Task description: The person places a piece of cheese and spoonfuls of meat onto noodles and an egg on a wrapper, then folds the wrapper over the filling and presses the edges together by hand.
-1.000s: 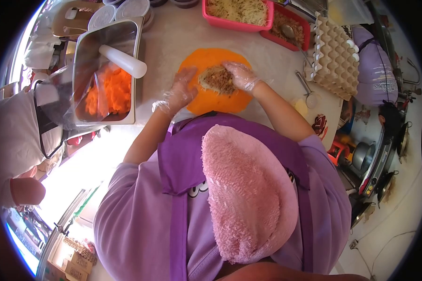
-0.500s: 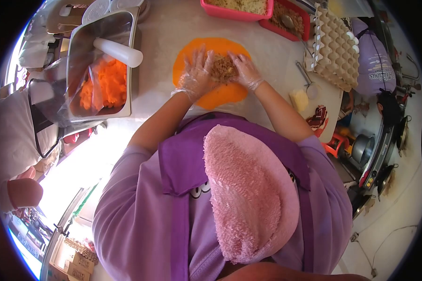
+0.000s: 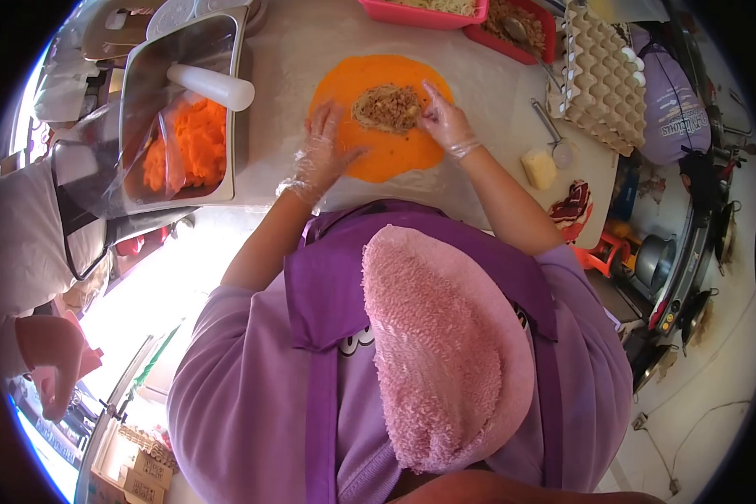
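Observation:
A flat orange sheet of dough (image 3: 382, 160) lies on the table, with an oval mound of brown filling (image 3: 386, 109) on its upper middle. My left hand (image 3: 321, 155), in a clear plastic glove, is at the sheet's left edge with fingers spread and nothing in it. On the other side, my right hand (image 3: 447, 122), also gloved, is beside the mound's right end. Its index finger points up and the other fingers are curled; whether anything is between them is too small to tell.
At the left, a metal tray (image 3: 237, 126) holds orange dough and a white rolling pin (image 3: 212, 86). Pink containers (image 3: 428, 18), an egg carton (image 3: 601, 80), a metal utensil (image 3: 548, 122) and a yellow block (image 3: 538, 169) are on the right. A person's hand (image 3: 55, 357) shows far left.
My left hand has moved left and down, off the filling. My right hand has shifted slightly right, uncovering the mound. At far left, the other person's hand has changed pose.

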Demonstrator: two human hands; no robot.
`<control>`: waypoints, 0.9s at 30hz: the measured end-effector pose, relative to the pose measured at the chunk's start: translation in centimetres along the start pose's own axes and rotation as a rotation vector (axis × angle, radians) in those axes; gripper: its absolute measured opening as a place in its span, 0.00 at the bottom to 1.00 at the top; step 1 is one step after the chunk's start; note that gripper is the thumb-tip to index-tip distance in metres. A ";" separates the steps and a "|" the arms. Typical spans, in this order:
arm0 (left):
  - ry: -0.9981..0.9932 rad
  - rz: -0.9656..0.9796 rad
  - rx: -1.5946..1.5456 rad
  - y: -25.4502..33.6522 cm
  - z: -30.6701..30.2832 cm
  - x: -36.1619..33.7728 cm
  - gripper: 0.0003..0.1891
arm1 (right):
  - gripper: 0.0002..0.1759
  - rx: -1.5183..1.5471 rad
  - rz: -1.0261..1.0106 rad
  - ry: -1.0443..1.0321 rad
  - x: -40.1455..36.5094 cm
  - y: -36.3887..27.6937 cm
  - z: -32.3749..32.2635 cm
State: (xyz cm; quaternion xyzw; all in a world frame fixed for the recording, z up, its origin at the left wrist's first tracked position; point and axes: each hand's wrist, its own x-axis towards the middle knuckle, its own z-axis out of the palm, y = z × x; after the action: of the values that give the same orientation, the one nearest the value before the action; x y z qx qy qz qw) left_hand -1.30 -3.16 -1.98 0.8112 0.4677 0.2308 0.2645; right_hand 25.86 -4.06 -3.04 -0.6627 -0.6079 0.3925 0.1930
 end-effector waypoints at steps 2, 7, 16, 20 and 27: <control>0.028 0.025 -0.070 -0.9 -0.4 -1.7 0.37 | 0.44 0.119 0.042 0.030 -0.4 -0.8 0.1; -0.063 0.047 -0.058 -2.9 -3.3 -6.0 0.19 | 0.36 0.583 0.084 -0.023 -1.1 1.6 -1.1; -0.539 0.036 0.363 -0.2 -7.0 -8.7 0.36 | 0.27 0.073 -0.082 0.213 -1.1 1.0 2.6; -0.606 0.109 0.504 -1.0 -6.0 -8.3 0.39 | 0.21 0.446 0.169 0.092 -1.7 -0.5 1.0; -0.549 0.236 0.378 -2.0 -5.5 -8.1 0.27 | 0.17 0.015 0.027 0.089 -3.3 -6.3 -0.4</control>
State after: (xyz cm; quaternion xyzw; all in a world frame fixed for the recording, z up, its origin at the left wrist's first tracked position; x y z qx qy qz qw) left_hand -9.69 -8.22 -0.13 0.9261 0.3167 -0.0576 0.1969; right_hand 22.23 -5.97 2.79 -0.6863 -0.5866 0.3699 0.2193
